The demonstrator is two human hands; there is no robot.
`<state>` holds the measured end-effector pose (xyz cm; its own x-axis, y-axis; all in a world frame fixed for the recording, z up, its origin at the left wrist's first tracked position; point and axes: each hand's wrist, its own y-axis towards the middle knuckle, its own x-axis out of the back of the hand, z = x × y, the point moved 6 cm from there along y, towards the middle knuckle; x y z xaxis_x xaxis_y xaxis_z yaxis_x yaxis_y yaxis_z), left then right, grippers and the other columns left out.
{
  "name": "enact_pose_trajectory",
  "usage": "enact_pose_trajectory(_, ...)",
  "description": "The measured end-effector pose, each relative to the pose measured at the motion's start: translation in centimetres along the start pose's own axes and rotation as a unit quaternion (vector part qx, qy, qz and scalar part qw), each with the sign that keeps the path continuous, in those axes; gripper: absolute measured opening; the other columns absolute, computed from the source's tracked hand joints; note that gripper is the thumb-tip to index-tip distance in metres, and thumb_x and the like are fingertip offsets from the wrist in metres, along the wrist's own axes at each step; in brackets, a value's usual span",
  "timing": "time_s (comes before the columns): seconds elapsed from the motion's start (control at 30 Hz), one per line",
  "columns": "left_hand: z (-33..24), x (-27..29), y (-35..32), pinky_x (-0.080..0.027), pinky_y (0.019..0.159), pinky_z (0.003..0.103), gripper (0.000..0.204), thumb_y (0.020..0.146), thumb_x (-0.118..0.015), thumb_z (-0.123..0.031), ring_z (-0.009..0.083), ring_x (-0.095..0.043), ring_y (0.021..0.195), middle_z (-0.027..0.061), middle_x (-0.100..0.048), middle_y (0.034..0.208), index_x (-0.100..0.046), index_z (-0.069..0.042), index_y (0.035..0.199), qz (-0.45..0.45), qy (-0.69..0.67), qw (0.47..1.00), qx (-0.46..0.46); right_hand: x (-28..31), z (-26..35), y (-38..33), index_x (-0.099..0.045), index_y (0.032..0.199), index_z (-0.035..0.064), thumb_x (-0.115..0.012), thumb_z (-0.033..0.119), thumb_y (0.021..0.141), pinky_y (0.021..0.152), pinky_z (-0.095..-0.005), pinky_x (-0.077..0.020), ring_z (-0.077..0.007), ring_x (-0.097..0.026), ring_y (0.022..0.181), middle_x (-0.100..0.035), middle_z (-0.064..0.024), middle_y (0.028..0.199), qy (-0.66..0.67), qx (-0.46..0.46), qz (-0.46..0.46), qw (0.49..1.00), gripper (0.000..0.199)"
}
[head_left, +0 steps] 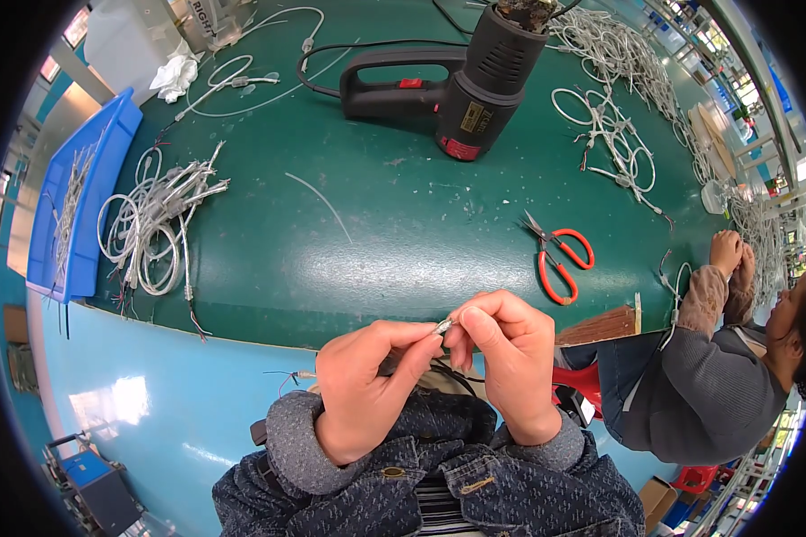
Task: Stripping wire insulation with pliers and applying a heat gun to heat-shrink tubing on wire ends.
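At the near edge of the table, my left hand (367, 376) and my right hand (509, 362) meet fingertip to fingertip. Both pinch a short stretch of cable with a silvery braided surface (442, 327) between thumbs and forefingers. Most of that cable is hidden by my fingers. A cable end with thin loose wires (304, 374) sticks out to the left of my left wrist; I cannot tell whether it belongs to the same cable. Scissors with red handles (557, 262) lie partly open beyond my right hand.
A black heat gun (488, 85) stands nozzle-up at the back. Bundled clear-jacketed cables (157, 219) lie at left, beside a blue tray (107, 197). More cables (613, 143) lie at right. A thin clear strip (322, 204) rests mid-table. A co-worker (707, 376) sits at right.
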<state>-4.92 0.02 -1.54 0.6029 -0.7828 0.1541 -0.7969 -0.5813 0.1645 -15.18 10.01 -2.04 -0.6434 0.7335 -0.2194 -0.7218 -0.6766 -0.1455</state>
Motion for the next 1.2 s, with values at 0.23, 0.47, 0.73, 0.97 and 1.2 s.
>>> enact_pose_trajectory(0.23, 0.1, -0.1, 0.0, -0.051, 0.060, 0.021, 0.011, 0.084, -0.062, 0.005, 0.0106, -0.063, 0.068, 0.0110, -0.067, 0.083, -0.063, 0.005, 0.095, 0.004, 0.006, 1.000, 0.002, -0.1, 0.5, 0.0, -0.058, 0.085, -0.0052, -0.051, 0.006, 0.093, 0.052, -0.0224, -0.0444, -0.0112, -0.056, 0.057, -0.062, -0.0087, 0.074, -0.094, 0.044, -0.003, 0.995, 0.015)
enact_pose_trajectory(0.47, 0.7, -0.2, 0.0, -0.050, 0.059, 0.021, 0.010, 0.086, -0.060, 0.004, 0.0108, -0.063, 0.068, 0.0112, -0.067, 0.081, -0.061, 0.005, 0.096, 0.005, -0.056, 0.997, 0.048, -0.2, 1.7, -0.3, -0.057, 0.086, -0.0048, -0.051, -0.001, 0.090, 0.052, -0.0206, -0.0427, -0.0093, -0.055, 0.063, -0.058, -0.0074, 0.079, -0.208, 0.157, 0.012, 0.965, 0.008)
enact_pose_trajectory(0.73, 0.6, -0.2, 0.0, -0.047, 0.055, 0.019, 0.008, 0.088, -0.059, 0.001, 0.0088, -0.059, 0.063, 0.0100, -0.066, 0.078, -0.060, 0.005, 0.095, 0.005, -0.083, 0.994, 0.067, 0.0, 1.3, -0.3, -0.056, 0.090, -0.0040, -0.054, -0.003, 0.087, 0.055, -0.0195, -0.0419, -0.0081, -0.053, 0.067, -0.055, -0.0072, 0.086, -0.149, 0.134, 0.029, 0.979, 0.004)
enact_pose_trajectory(0.97, 0.5, -0.1, 0.2, -0.046, 0.053, 0.018, 0.008, 0.087, -0.059, 0.002, 0.0072, -0.058, 0.063, 0.0094, -0.066, 0.078, -0.060, 0.004, 0.095, 0.006, -0.057, 0.997, 0.049, 0.0, 1.8, 0.0, -0.057, 0.089, -0.0044, -0.055, -0.005, 0.086, 0.054, -0.0185, -0.0413, -0.0075, -0.052, 0.067, -0.056, -0.0074, 0.086, -0.192, 0.151, 0.042, 0.969, 0.004)
enact_pose_trajectory(1.2, 1.0, 0.0, 0.3, -0.043, 0.051, 0.018, 0.007, 0.088, -0.056, 0.002, 0.0050, -0.054, 0.058, 0.0093, -0.065, 0.076, -0.059, 0.004, 0.094, 0.001, -0.078, 0.995, 0.066, 1.3, 2.3, 1.2, -0.058, 0.091, -0.0035, -0.058, -0.007, 0.082, 0.056, -0.0211, -0.0426, -0.0106, -0.055, 0.068, -0.057, -0.0065, 0.085, -0.266, 0.173, 0.005, 0.948, 0.009)
